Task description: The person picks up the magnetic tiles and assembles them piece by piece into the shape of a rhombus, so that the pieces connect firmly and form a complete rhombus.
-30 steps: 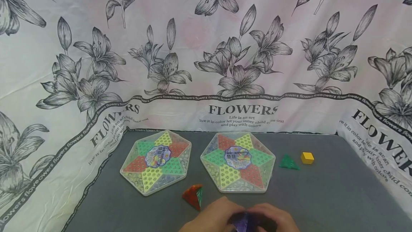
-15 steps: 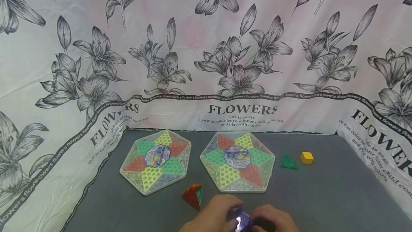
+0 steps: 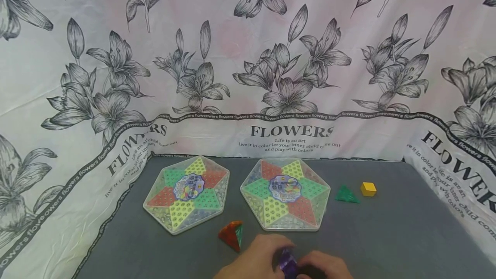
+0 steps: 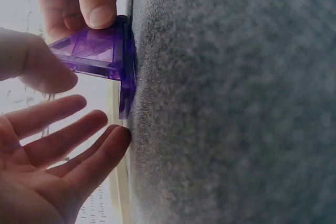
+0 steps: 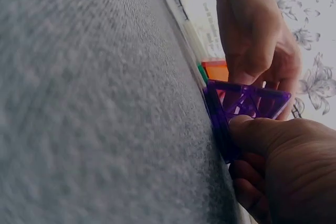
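At the bottom of the head view, see-through purple triangular tiles stand between my two hands. The left wrist view shows one purple tile flat on the grey table and another rising from it at an angle. My right hand pinches the purple piece; its thumb presses on a tile in the right wrist view. The thumb of my left hand lies against the raised tile's tip, with the other fingers spread and fairly straight below. The hands hide part of the piece in the head view.
Two hexagonal star-patterned game boxes with marbles lie at the back. A red and green tile pyramid stands left of my hands. At the right lie a green triangular piece and a yellow cube. A flowered curtain encloses the table.
The purple piece has tilted and shifted slightly left, showing more between my hands. My right hand has moved slightly left and down. The boxes and other pieces stay put.
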